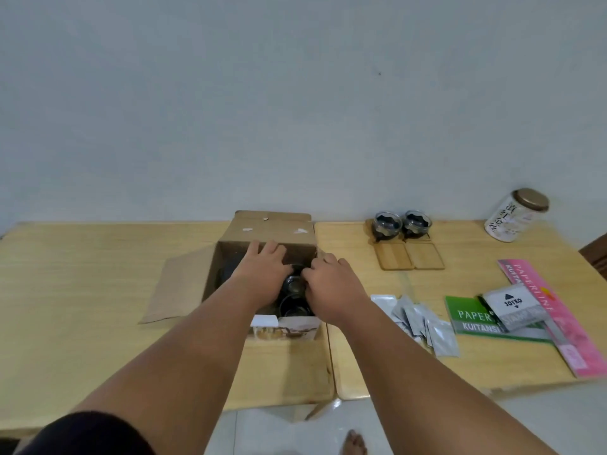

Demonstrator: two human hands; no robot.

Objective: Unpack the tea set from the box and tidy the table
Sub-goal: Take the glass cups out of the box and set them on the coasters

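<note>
An open cardboard box (269, 229) stands in the middle of the wooden table, its flaps folded out. Both my hands reach into it. My left hand (262, 269) rests flat with fingers spread over the dark contents at the box's far side. My right hand (331, 279) curls its fingers around a dark glass cup (294, 285) inside the box. A second dark cup (292, 308) lies below it in the box. Two glass cups (402, 224) stand on wooden coasters at the back right, with two bare coasters (410, 256) in front of them.
A white patterned jar with a bronze lid (515, 215) stands at the back right. Several silver sachets (420, 318), a green receipt book (473, 318), a stamp-pad box (514, 305) and a pink booklet (565, 326) lie on the right table. A gap (331, 356) divides the two tabletops.
</note>
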